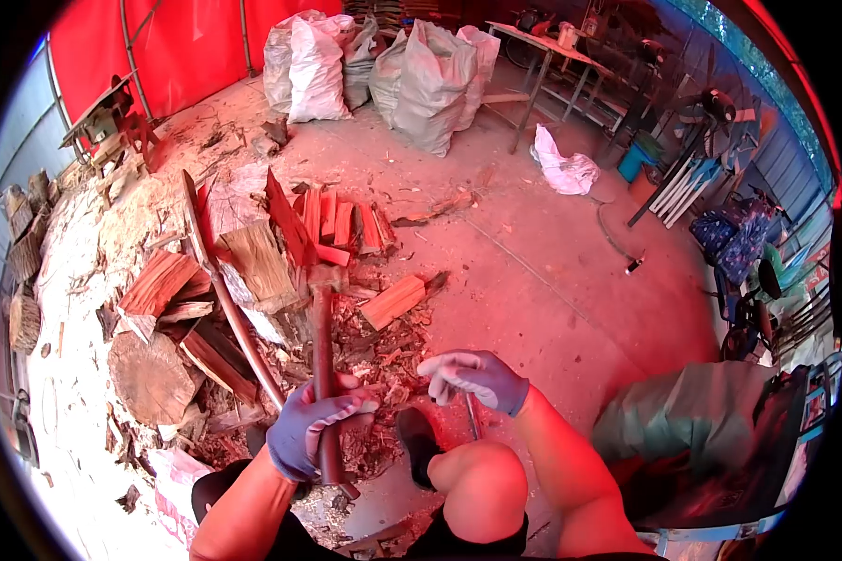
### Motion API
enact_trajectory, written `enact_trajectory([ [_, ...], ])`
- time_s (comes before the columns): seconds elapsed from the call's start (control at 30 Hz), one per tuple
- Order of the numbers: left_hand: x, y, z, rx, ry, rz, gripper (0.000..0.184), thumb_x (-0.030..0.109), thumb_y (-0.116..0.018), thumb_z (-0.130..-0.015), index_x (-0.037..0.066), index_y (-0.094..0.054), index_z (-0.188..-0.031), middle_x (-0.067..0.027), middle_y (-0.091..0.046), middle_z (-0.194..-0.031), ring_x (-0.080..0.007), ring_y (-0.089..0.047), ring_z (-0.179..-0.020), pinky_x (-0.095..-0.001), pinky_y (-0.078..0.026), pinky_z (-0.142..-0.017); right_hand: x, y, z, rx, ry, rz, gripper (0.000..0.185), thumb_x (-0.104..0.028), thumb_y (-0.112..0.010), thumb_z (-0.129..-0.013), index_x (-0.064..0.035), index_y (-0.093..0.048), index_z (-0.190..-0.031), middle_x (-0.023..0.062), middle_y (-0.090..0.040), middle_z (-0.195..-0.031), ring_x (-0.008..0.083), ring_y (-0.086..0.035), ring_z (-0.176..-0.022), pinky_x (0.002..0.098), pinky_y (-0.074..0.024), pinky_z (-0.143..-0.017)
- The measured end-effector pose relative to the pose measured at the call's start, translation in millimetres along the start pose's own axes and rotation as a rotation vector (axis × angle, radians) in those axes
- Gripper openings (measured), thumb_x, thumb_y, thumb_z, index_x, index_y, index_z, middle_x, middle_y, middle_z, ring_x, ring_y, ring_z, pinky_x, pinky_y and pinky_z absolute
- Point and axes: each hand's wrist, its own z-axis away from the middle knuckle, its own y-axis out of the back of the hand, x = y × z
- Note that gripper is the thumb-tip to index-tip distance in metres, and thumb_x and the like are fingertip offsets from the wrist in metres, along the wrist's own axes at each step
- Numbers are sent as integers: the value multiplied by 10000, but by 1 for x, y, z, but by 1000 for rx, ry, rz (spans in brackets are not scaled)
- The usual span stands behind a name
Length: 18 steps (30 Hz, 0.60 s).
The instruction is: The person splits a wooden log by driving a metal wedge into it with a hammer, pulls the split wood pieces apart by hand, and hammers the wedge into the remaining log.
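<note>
My left hand (316, 428), in a blue-and-white work glove, is closed around the dark handle of a hammer-like tool (324, 337). Its blocky head (327, 277) points away from me, near the split wood. My right hand (477, 379), gloved the same way, hovers right of it with fingers loosely bent and apart, and no object shows between them. A thin metallic rod (472, 418) appears just below that palm; whether it touches the hand I cannot tell. Left of the tool, a long curved brown shaft (229, 304) slants across a split log block (257, 266).
Split pieces (164, 283), a round log (150, 377) and bark chips lie at left. Reddish billets (341, 222) stand beyond the tool; another piece (393, 301) lies closer. Full sacks (430, 84) and a metal-legged table (543, 42) stand behind. A dark-green covered bundle (688, 411) is at right.
</note>
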Motion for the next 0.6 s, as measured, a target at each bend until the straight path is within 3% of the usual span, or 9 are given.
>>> enact_trajectory([
  [0.03, 4, 8, 4, 10, -14, -4, 363, -52, -636, -841, -50, -535, -1190, -189, -675, -1027, -351, -694, -961, -463, -590, -867, 41, 55, -2, 157, 3, -199, 371, -268, -533, -1018, -26, -561, -1297, 70, -670, -940, 140, -647, -824, 283, -522, -779],
  [0.07, 13, 13, 9, 38, -2, -31, 347, -79, -617, -826, -48, -552, -1165, -188, -679, -1012, -357, -697, -950, -472, -590, -862, 89, 94, -1, 559, -26, -110, 381, -277, -538, -1011, -27, -547, -1298, 76, -668, -947, 139, -646, -807, 278, -524, -756],
  [0.13, 14, 34, 17, 77, -15, -41, 379, -118, -604, -776, -52, -564, -1147, -216, -681, -997, -377, -686, -988, -479, -581, -885, 210, 167, 21, 952, -479, 792, 737, -531, -646, -867, -38, -475, -1388, 204, -620, -1263, 312, -630, -1132, 394, -490, -959],
  [0.17, 12, 50, 17, 46, -31, 7, 378, -133, -599, -756, -56, -573, -1125, -215, -681, -991, -396, -684, -984, -502, -580, -879, 247, 177, 42, 841, -876, 875, 898, -620, -663, -800, -13, -434, -1420, 240, -567, -1339, 352, -571, -1228, 385, -431, -1041],
  [0.23, 15, 61, 25, 104, -56, -67, 391, -141, -596, -755, -37, -578, -1131, -209, -685, -988, -412, -681, -984, -516, -573, -893, 404, 211, 85, 732, -888, 791, 873, -553, -705, -789, -27, -442, -1434, 250, -579, -1314, 358, -575, -1222, 413, -438, -1044],
  [0.33, 13, 79, 31, 224, -121, -101, 396, -149, -607, -683, -54, -597, -1068, -203, -697, -898, -407, -700, -887, -520, -609, -809, 419, 160, 96, 497, -1138, 799, 809, -518, -755, -761, -44, -521, -1374, 238, -590, -1302, 353, -592, -1201, 420, -451, -1032],
  [0.4, 11, 75, 32, 265, -103, -113, 388, -128, -599, -686, -56, -597, -1067, -205, -693, -881, -403, -698, -887, -526, -611, -795, 417, 134, 83, 732, -1108, 762, 700, -507, -688, -808, -71, -555, -1340, 207, -573, -1342, 347, -570, -1235, 422, -455, -1037],
  [0.53, 5, 71, 30, 210, -183, -30, 372, -111, -576, -704, -51, -596, -1071, -197, -695, -895, -399, -697, -872, -564, -594, -794, 446, 147, 66, 872, -1106, 813, 654, -463, -723, -796, -71, -585, -1301, 210, -613, -1276, 350, -617, -1158, 426, -486, -988],
  [0.6, 7, 70, 29, 193, -148, 12, 368, -114, -567, -710, -42, -596, -1069, -193, -694, -905, -401, -697, -874, -573, -587, -797, 429, 153, 59, 580, -1080, 804, 619, -438, -704, -805, -107, -582, -1314, 246, -613, -1249, 358, -623, -1145, 429, -499, -970],
])
